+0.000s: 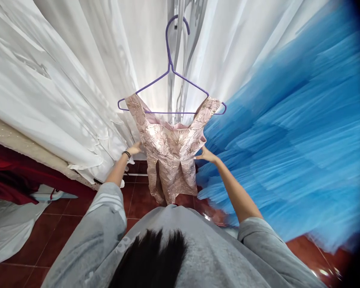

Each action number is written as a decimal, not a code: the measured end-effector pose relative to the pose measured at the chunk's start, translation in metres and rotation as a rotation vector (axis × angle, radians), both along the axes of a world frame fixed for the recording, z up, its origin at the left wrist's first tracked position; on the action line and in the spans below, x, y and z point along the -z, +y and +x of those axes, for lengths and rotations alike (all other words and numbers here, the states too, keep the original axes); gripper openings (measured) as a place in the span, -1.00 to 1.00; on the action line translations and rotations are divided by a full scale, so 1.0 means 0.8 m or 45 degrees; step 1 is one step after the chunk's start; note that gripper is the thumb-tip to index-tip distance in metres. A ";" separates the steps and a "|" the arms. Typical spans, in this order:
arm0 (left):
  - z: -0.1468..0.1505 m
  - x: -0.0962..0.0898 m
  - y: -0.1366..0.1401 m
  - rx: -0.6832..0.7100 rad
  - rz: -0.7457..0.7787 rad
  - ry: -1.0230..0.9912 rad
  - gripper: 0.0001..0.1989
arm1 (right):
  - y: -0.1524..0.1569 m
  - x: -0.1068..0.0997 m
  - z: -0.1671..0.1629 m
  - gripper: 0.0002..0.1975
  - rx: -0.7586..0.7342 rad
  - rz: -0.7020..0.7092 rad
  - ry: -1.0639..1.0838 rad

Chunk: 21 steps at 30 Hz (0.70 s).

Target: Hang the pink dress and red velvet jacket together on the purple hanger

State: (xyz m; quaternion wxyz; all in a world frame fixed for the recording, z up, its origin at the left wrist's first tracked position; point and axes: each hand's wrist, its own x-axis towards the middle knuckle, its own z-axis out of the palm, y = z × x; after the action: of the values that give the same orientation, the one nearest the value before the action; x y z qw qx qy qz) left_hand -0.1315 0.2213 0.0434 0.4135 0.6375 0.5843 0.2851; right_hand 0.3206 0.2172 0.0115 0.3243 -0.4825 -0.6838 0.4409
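Observation:
A pale pink dress (pixel 177 145) with a metallic floral pattern hangs in front of me, its wide straps over a purple hanger (pixel 169 48). At its left side is my left hand (pixel 135 149), fingers stretched toward the bodice edge; their tips are partly hidden there. On the opposite side my right hand (pixel 207 155) has its thumb and fingers apart, the thumb at the front of the waist and a finger by the side edge. Both hands look open. The skirt hangs down toward my grey top (pixel 204 240), and its lower part is foreshortened.
White garments (pixel 63 80) hang along the left and back. A large blue tulle skirt (pixel 288 144) fills the right side. Dark red fabric (pixel 9 172) lies at the left edge. Below are reddish-brown floor tiles (pixel 54 232). My dark hair (pixel 150 260) covers the bottom middle.

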 end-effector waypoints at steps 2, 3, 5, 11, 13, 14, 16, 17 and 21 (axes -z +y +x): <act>0.037 0.038 -0.023 0.006 -0.135 0.036 -0.33 | -0.015 0.032 -0.026 -0.02 0.054 -0.116 0.029; 0.051 0.052 -0.035 0.006 -0.189 0.044 -0.40 | -0.022 0.042 -0.034 -0.17 0.096 -0.167 0.028; 0.061 0.071 -0.055 0.037 -0.269 0.054 -0.52 | -0.035 0.054 -0.036 -0.39 0.144 -0.233 0.015; -0.001 0.069 -0.083 0.133 -0.410 0.085 -0.61 | -0.057 0.049 0.017 -0.59 0.047 -0.382 0.038; -0.017 0.074 -0.087 0.064 -0.382 0.102 -0.62 | -0.065 0.053 0.018 -0.60 0.123 -0.378 0.026; -0.019 0.080 -0.091 0.012 -0.353 0.111 -0.62 | -0.071 0.058 0.012 -0.61 0.197 -0.358 0.011; -0.012 0.099 -0.100 -0.129 -0.263 0.143 -0.59 | -0.088 0.073 -0.010 -0.62 0.392 -0.300 -0.045; -0.005 0.111 -0.107 -0.213 -0.208 0.163 -0.57 | -0.100 0.082 -0.025 -0.63 0.496 -0.272 -0.086; 0.024 0.153 -0.134 -0.456 -0.065 0.230 -0.52 | -0.167 0.108 -0.089 -0.69 0.684 -0.228 -0.275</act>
State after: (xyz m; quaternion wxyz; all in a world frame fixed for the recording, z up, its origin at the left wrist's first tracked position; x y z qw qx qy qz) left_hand -0.1121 0.1143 -0.0792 0.3181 0.5355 0.7302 0.2808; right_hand 0.2493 0.0834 -0.0747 0.3110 -0.7167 -0.5207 0.3442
